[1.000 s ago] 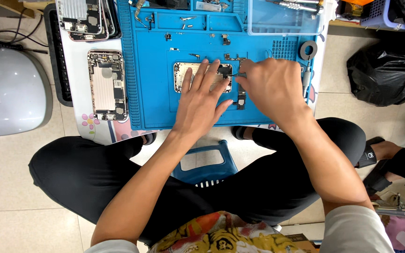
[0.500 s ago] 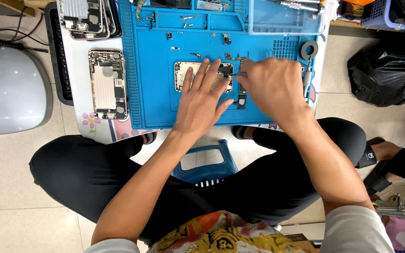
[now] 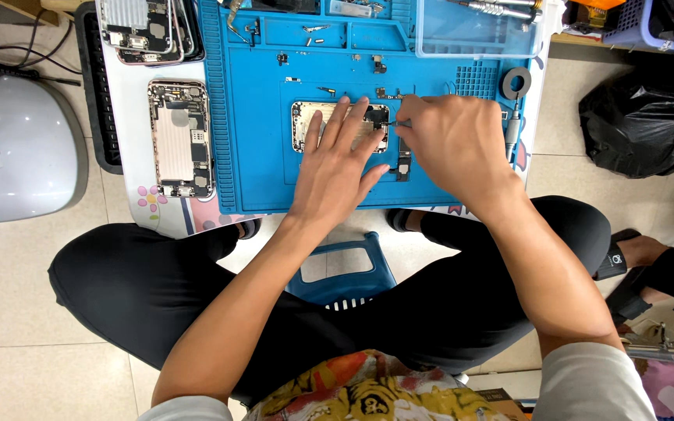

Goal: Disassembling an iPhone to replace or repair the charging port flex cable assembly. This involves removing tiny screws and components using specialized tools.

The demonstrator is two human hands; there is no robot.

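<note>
An opened phone body [image 3: 315,117] lies in the middle of a blue repair mat [image 3: 251,156]. My left hand [image 3: 341,160] rests flat on it with fingers spread, pinning it down. My right hand [image 3: 452,144] is closed around a thin metal tool [image 3: 401,123], probably tweezers, whose tip touches the phone's dark upper right corner [image 3: 376,117]. A small black part [image 3: 404,165] lies on the mat just under my right hand.
Another opened phone [image 3: 179,139] lies left of the mat, with more phone bodies [image 3: 142,27] stacked above it. Small screws and parts dot the mat's top trays. A black ring [image 3: 516,81] and a screwdriver [image 3: 512,129] sit at the right edge. A blue stool [image 3: 345,273] is under me.
</note>
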